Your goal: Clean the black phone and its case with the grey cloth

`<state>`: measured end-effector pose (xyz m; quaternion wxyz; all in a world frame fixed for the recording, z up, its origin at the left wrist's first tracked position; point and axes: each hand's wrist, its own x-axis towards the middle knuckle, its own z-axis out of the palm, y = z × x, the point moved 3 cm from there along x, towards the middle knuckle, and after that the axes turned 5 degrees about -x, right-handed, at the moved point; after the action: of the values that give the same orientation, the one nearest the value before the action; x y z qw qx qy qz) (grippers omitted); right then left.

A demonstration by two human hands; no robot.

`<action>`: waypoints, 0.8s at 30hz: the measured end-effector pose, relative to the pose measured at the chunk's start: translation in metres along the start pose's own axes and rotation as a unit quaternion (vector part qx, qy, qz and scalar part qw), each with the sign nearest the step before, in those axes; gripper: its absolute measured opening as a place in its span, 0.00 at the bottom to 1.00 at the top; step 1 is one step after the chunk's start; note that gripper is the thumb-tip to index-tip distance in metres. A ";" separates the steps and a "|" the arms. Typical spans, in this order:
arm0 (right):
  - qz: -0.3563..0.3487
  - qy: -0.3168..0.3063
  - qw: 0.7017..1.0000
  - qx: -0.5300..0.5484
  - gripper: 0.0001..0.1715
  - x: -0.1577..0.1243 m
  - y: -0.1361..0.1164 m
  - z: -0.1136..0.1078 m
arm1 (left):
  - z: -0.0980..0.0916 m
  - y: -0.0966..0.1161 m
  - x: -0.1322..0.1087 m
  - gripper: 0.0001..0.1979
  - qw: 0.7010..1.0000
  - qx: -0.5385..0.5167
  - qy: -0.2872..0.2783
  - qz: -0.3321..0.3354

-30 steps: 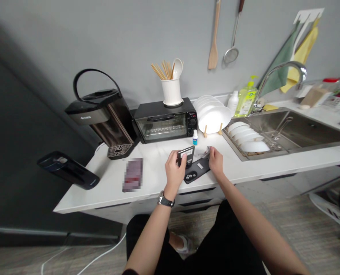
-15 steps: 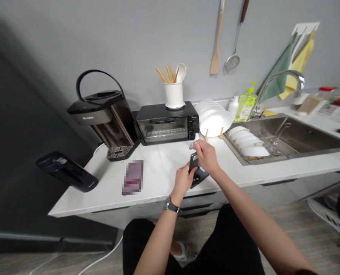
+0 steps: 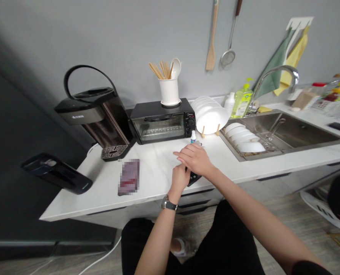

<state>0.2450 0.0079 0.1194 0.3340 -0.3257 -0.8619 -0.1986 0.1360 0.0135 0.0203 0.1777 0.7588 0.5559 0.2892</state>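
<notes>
Lying open, the right hand (image 3: pixel 195 160) covers a dark case (image 3: pixel 193 178) at the counter's (image 3: pixel 158 168) front edge. I cannot tell the left hand's (image 3: pixel 180 177) grip.

Left of where the right hand (image 3: pixel 195 160) covers the left hand (image 3: pixel 180 178), the white marble countertop (image 3: pixel 155 168) lies bare as far as a flat, blurred dark red object (image 3: pixel 129 181). Just behind the hands stands a small white dropper bottle (image 3: pixel 193 136), backed by a black toaster oven (image 3: pixel 161 124) and racked white plates (image 3: pixel 211 116). To the right is a bare strip of counter, then the steel sink (image 3: pixel 298 131).
</notes>
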 end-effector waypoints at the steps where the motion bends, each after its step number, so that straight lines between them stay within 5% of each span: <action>1: 0.027 0.016 0.999 -0.006 0.20 0.000 0.003 0.001 | -0.001 0.001 0.000 0.12 1.000 -0.012 0.008 0.006; 4: 0.167 0.084 0.982 0.017 0.28 -0.005 0.018 0.005 | -0.003 0.003 -0.002 0.14 0.997 -0.066 0.032 0.022; 8: 0.384 0.167 0.895 0.153 0.36 -0.021 0.035 0.020 | -0.001 0.004 -0.003 0.15 0.995 -0.092 0.045 0.017; 11: 0.436 0.204 0.854 0.198 0.35 -0.026 0.030 0.027 | -0.001 0.003 -0.003 0.16 0.996 -0.080 0.043 0.025; 13: 0.413 0.225 0.865 0.174 0.31 -0.025 0.020 0.024 | -0.002 0.002 -0.003 0.16 0.996 -0.072 0.033 0.035; 16: 0.305 0.209 0.925 0.088 0.27 -0.019 0.006 0.015 | -0.003 0.001 -0.003 0.18 0.997 -0.056 0.022 0.042; 20: 0.118 0.092 0.989 0.002 0.22 -0.011 -0.001 0.013 | 0.001 -0.002 0.000 0.14 1.000 0.002 0.008 0.021; 24: 0.002 -0.007 0.999 -0.033 0.21 -0.006 0.002 0.016 | 0.004 -0.002 0.002 0.12 1.000 0.021 -0.005 0.005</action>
<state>0.2420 0.0156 0.1043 0.3176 -0.3393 -0.8566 -0.2240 0.1374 0.0162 0.0168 0.1632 0.7664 0.5574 0.2743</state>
